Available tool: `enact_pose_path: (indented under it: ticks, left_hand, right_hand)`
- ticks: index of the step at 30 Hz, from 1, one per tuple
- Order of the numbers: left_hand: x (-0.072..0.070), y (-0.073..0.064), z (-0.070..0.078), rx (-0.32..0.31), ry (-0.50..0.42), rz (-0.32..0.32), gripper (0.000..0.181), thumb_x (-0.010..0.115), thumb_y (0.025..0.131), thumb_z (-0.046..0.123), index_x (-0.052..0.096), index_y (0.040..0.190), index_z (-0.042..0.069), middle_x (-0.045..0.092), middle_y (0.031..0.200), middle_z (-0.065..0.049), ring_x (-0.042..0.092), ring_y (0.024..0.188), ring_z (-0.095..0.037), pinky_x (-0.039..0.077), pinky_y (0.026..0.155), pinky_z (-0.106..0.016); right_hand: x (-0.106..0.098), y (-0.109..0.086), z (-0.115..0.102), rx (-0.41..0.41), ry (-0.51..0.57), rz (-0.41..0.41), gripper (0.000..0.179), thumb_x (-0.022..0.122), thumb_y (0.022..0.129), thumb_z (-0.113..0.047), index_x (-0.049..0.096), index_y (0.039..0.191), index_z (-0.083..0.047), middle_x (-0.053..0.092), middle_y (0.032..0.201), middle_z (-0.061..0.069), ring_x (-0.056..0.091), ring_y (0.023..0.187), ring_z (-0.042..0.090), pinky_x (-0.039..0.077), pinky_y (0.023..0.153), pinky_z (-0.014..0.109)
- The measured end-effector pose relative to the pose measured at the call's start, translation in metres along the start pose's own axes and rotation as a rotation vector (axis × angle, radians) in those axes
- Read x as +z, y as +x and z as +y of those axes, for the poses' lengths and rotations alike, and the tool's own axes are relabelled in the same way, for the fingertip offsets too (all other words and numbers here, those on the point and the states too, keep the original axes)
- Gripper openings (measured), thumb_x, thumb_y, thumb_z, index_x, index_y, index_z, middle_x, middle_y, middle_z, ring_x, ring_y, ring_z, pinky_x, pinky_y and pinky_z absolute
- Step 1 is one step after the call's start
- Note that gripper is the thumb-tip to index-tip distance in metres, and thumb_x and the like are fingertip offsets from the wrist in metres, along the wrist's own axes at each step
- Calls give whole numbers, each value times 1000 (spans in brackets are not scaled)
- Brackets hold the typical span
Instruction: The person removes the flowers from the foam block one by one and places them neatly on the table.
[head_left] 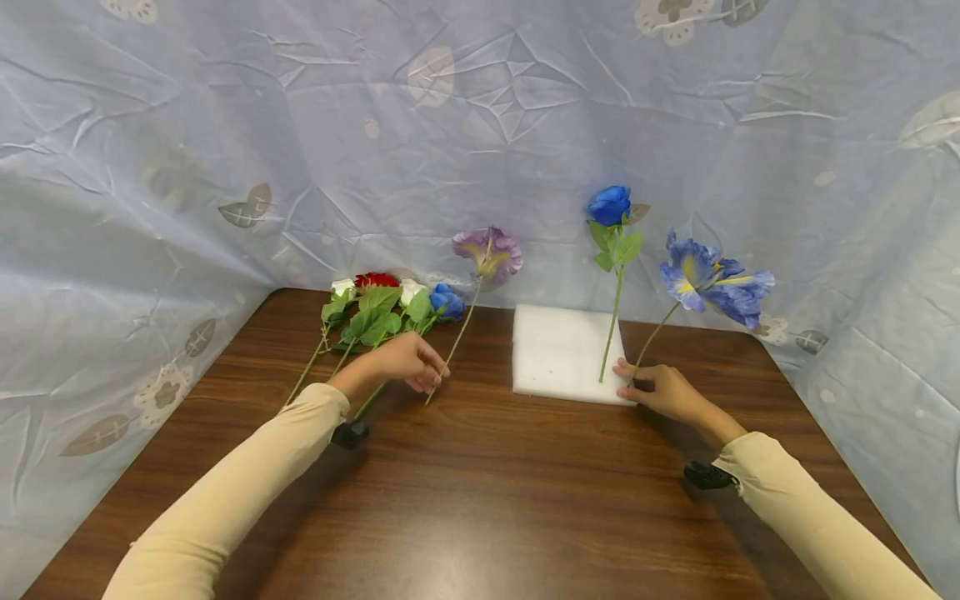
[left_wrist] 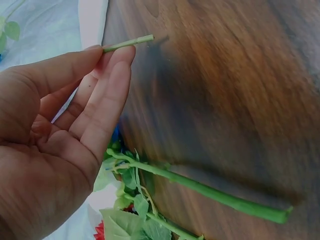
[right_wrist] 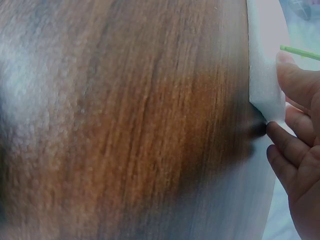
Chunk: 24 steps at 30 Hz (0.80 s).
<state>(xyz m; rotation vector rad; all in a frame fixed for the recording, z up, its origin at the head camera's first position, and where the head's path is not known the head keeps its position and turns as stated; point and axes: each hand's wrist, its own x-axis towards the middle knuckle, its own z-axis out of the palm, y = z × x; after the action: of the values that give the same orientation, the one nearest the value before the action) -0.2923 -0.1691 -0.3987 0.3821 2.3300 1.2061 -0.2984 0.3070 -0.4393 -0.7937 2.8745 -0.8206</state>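
Note:
My left hand (head_left: pixel 412 360) pinches the stem of a purple iris (head_left: pixel 489 254) between thumb and fingertips. Its bloom points up, and the bare stem end (left_wrist: pixel 145 39) sticks out past the fingers in the left wrist view. At the right front corner of a white foam block (head_left: pixel 562 354), my right hand (head_left: pixel 667 390) holds the edge with thumb and fingers. A blue rose (head_left: pixel 609 207) stands upright in the foam. Beside it a blue iris (head_left: pixel 708 279) leans to the right, its lower stem running down between the right hand's digits, where its end is hidden.
Left of the left hand, several artificial flowers lie on the brown wooden table (head_left: pixel 465 483): white roses (head_left: pixel 411 290), a red flower (head_left: pixel 375 280) and a blue rosebud (head_left: pixel 447 302). A patterned pale curtain (head_left: pixel 337 150) hangs close behind the table and along both sides.

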Motion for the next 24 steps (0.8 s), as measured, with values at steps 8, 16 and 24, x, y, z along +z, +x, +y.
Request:
enact_pose_path:
  ticks: [8, 16, 24]
  left_hand:
    - [-2, -5, -7, -37, 4, -31, 24, 71, 91, -1, 74, 114, -7, 78, 100, -22, 77, 79, -23, 65, 79, -41]
    - [-2, -6, -10, -47, -6, -34, 23, 72, 89, -2, 74, 111, -8, 77, 95, -24, 77, 75, -22, 66, 75, -39]
    - [-3, -7, -14, -96, 4, -58, 22, 71, 88, -1, 75, 109, -7, 78, 88, -20, 75, 69, -17, 65, 69, -33]
  right_hand:
    - [0, 0, 0, 14, -5, -2, 49, 74, 95, -25, 62, 136, -1, 55, 144, 19, 53, 132, 43, 48, 105, 58]
    - [1, -1, 1, 10, 3, -3, 49, 73, 96, -26, 62, 136, -1, 54, 144, 19, 53, 133, 44, 47, 105, 58]
    - [0, -1, 1, 20, 9, -8, 49, 73, 96, -27, 62, 136, -1, 54, 145, 18, 52, 133, 43, 47, 105, 58]
